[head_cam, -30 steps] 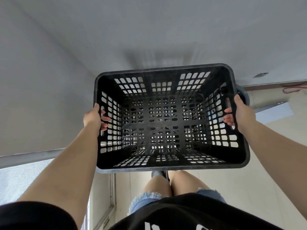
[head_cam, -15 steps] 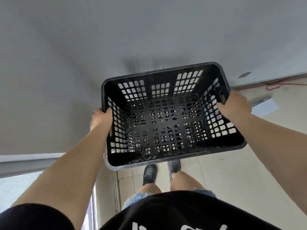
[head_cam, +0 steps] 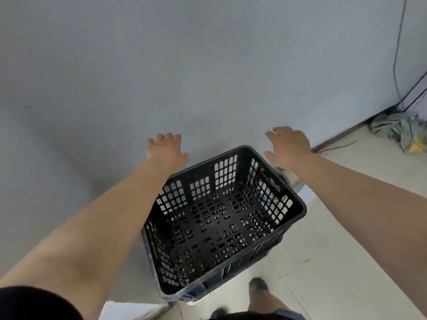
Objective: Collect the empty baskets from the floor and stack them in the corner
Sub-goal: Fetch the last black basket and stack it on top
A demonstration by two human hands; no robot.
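Note:
A black plastic lattice basket [head_cam: 298, 205] stands low against the grey wall, empty, its open top facing me. It seems to sit on another basket whose rim shows under its near edge. My left hand [head_cam: 166, 150] hovers above its far left corner, fingers spread and holding nothing. My right hand [head_cam: 288, 146] hovers above its far right corner, fingers also spread and free of the basket.
The grey wall [head_cam: 161, 65] rises straight ahead. A crumpled cloth heap [head_cam: 402, 132] lies in the far right corner with black cables [head_cam: 397, 65] running down the wall and a red wire [head_cam: 337, 147] on the pale tiled floor. My shoes show at the bottom.
Both hands gripped the basket's side handles and held it up; now the basket sits low by the wall and both hands have let go and lifted off it.

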